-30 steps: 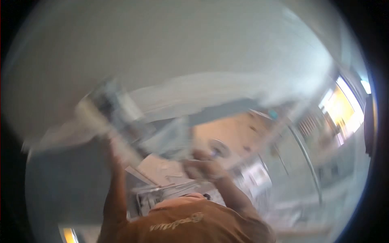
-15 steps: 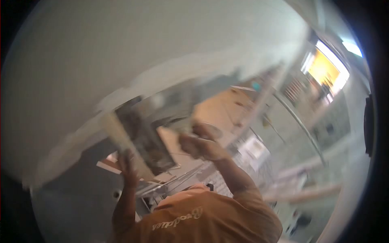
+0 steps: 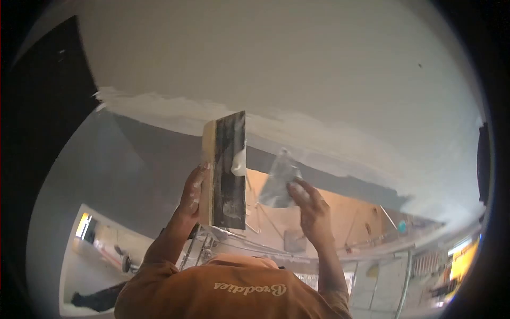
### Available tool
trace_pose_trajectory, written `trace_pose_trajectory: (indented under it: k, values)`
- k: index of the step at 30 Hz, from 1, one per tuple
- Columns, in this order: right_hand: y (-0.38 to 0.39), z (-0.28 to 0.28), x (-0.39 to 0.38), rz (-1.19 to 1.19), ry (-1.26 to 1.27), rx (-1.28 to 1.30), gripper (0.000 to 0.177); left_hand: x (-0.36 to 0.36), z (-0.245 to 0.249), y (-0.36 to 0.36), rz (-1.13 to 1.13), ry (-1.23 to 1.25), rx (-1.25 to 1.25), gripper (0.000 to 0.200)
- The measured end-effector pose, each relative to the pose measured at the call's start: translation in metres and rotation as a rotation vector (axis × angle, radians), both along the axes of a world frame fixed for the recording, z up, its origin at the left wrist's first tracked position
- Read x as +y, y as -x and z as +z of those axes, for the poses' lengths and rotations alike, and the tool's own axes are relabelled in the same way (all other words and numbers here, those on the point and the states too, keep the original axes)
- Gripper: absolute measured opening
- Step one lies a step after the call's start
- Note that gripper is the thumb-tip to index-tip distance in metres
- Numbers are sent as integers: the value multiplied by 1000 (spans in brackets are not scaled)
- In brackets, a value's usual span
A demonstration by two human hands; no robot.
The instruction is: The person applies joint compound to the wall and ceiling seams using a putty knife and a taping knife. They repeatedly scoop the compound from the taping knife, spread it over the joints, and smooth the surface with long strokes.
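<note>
My left hand (image 3: 191, 196), with white smears on its fingers, is closed around the pale back of a wide taping knife (image 3: 227, 194). Its long dark blade stands upright, and a dab of white joint compound (image 3: 239, 164) sits near the blade's right edge. To the right, my right hand (image 3: 314, 215) grips a smaller putty knife (image 3: 278, 183), whose broad metal blade is slightly blurred and points up and left. A gap separates the two blades. Behind and above them, a whitish band of compound (image 3: 175, 109) runs along the joint between ceiling and wall.
Overhead spreads a pale ceiling (image 3: 276, 53), meeting a grey wall (image 3: 164, 154). Metal rails (image 3: 408, 282) stand low on the right. An opening (image 3: 79, 266) at lower left shows another room. A dark panel (image 3: 50, 74) fills the upper left.
The view has swung round and levelled. The wide knife has turned from slanted to upright, and the putty knife is now apart from it, to its right. Both tools stay in hand.
</note>
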State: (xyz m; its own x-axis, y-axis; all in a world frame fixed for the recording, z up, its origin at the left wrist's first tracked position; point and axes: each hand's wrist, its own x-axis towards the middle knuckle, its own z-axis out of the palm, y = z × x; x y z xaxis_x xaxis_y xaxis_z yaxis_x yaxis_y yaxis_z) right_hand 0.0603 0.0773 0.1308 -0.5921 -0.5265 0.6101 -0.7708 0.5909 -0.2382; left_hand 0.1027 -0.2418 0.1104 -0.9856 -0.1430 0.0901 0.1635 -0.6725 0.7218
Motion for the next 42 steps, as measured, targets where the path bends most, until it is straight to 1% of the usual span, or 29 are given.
trace_pose_trajectory:
  k: [1,2,4,5,6,8,9,10,12,15,16,18,19,21,22,24,26,27,28,30,31,33,36,37,39,40,42]
  values:
    - [-2,2,-8,44,203,-149,53,-12,2,-7,1,-38,55,41]
    - [-4,2,-16,89,399,-306,44,-21,6,-13,51,-26,67,41]
    - [7,-36,-4,363,759,-1017,23,-35,15,-23,439,150,92,43]
    - [1,-26,-20,512,924,-1189,20,-47,5,-25,602,238,11,47]
    - [-6,-15,-39,662,1079,-1366,19,-60,-2,-28,656,241,31,47]
    - [-11,-20,-68,822,1087,-1545,29,-79,-4,-29,828,359,87,48]
    - [-16,-11,-81,773,1105,-1784,34,-85,-4,-33,859,366,96,47]
    - [-3,-30,-73,889,1024,-1723,37,-65,-1,-27,897,381,99,47]
    - [-1,-27,-99,878,949,-1858,37,-69,-4,-33,1064,523,135,41]
    - [9,-20,-126,919,832,-1919,37,-75,1,-47,1124,528,57,39]
    - [12,-21,-131,896,800,-1946,37,-78,3,-54,1140,505,28,39]
    - [20,-23,-140,1028,793,-1930,37,-81,4,-64,1238,708,67,37]
    - [24,-22,-143,1064,743,-1968,38,-80,0,-67,1256,693,46,37]
    - [25,-19,-153,1037,695,-2012,38,-78,-6,-74,1430,950,71,35]
    - [25,-17,-157,1013,676,-2032,37,-75,-3,-76,1435,945,54,35]
    - [29,-17,-166,978,680,-2066,37,-65,9,-74,1401,658,41,34]
    - [37,-25,-166,1046,634,-2056,36,-52,13,-77,1370,635,24,34]
    - [37,-24,-168,1065,655,-2058,37,-50,14,-79,1342,617,16,34]
    - [36,-19,-171,1060,653,-2062,37,-51,11,-81,1343,615,11,34]
    - [32,-5,-176,1080,626,-2055,37,-53,7,-85,1385,739,-63,33]
    - [31,-2,-180,1076,618,-2054,37,-51,7,-87,1388,731,-63,33]
    - [30,1,-186,1060,680,-2103,38,-44,8,-92,1408,812,-166,31]
    - [30,6,-201,1117,683,-2089,39,-47,-6,-97,1390,865,-157,33]
    - [31,7,-208,1126,674,-2082,39,-46,-4,-100,1399,862,-150,33]
    - [33,2,-235,1148,708,-2099,38,-53,-3,-107,1318,848,-247,38]
    - [33,5,-245,1161,705,-2081,38,-57,-10,-108,1324,847,-228,38]
    - [36,19,-256,1288,746,-2059,40,-63,-32,-107,1323,854,-190,43]
